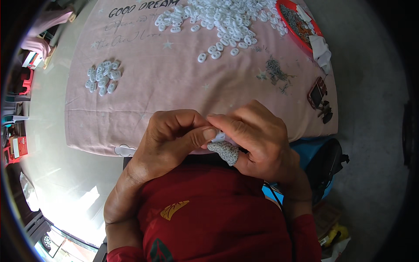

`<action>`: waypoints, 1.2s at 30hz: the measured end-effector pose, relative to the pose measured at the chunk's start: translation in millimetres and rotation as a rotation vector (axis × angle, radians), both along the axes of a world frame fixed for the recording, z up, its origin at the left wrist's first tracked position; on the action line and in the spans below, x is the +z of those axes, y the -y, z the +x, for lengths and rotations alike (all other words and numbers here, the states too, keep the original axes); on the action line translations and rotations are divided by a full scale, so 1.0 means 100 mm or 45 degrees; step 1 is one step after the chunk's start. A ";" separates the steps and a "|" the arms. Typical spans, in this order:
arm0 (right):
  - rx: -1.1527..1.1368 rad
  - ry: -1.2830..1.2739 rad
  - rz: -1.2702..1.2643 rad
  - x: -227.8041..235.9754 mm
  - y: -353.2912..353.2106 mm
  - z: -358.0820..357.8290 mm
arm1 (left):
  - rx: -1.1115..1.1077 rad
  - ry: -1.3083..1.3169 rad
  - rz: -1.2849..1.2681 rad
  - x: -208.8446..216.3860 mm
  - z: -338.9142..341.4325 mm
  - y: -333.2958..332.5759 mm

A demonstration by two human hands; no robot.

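Note:
Near the table's front edge, both hands meet around a small white oval plastic piece (219, 136). My left hand (168, 137) pinches its left side between thumb and fingers. From the right, my right hand (264, 135) closes on the same piece, its index finger bent over the top. A grey knitted cover (224, 152) sits on the right thumb, just below the piece. The fingers hide most of the piece, and I cannot make out anything else between them.
White two-holed oval pieces heap (235, 22) at the table's far side; a smaller group (103, 77) lies left. Small metal parts (275, 70) lie loose at right, near a red tray (301, 45) and a red handheld device (315, 94). A pink cloth (174, 83) covers the table.

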State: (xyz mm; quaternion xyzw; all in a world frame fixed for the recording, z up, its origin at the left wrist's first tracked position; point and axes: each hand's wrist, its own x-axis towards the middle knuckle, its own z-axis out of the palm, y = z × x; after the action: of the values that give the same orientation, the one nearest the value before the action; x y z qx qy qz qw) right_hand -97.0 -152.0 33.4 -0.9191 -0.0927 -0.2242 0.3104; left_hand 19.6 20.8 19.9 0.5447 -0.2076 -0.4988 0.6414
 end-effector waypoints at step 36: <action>0.196 -0.259 -0.356 0.07 0.07 0.08 | 0.008 0.066 0.009 -0.11 -0.04 0.04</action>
State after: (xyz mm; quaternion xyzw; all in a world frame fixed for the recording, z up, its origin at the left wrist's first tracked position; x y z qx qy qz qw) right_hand -89.5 -159.3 40.1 -0.9615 -0.1610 -0.0907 0.2035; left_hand 15.4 16.7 9.2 0.5603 -0.2208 -0.4833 0.6354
